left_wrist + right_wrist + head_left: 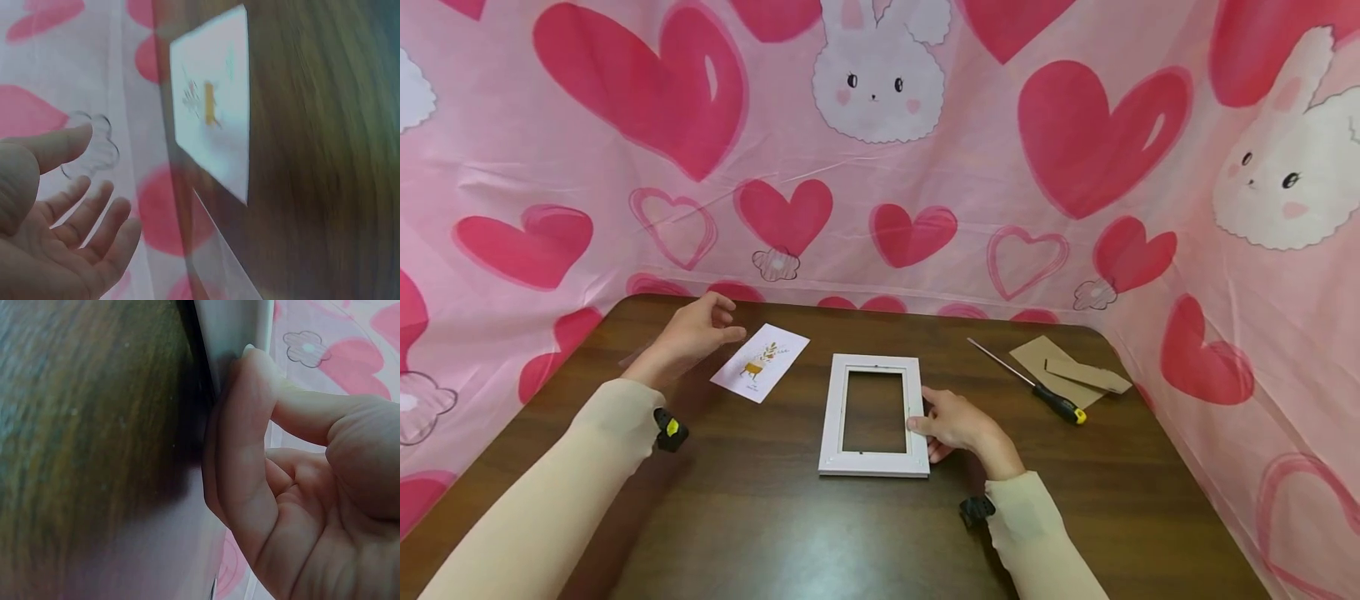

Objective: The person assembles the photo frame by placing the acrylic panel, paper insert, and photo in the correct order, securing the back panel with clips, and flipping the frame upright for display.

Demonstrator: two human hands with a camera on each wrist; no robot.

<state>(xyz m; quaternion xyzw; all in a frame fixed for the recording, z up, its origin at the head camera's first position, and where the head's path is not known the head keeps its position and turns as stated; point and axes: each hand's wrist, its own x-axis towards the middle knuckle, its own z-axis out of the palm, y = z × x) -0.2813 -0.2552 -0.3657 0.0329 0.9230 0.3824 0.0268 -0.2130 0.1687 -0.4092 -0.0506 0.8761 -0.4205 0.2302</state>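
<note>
A white picture frame (831, 417) is in the middle of the table, its centre opening showing the dark wood. My right hand (958, 421) grips the frame's right side, thumb on top and fingers at the outer edge; the right wrist view shows this hand (281, 462) close against the white frame edge (234, 331). My left hand (694, 332) is above the table at the back left, fingers loosely bent and holding nothing. Beside it lies a white card (775, 354) with a golden-brown plant drawing. In the left wrist view, the left hand (75, 219) is apart from the card (228, 62).
A see-through sheet (228, 262) lies near the left hand, largely hidden in the head view. At the right are a screwdriver (1060, 404) with a black and yellow handle and a brown backing board (1037, 354) with a folded-out strip. Pink heart-patterned cloth (850, 175) surrounds the table.
</note>
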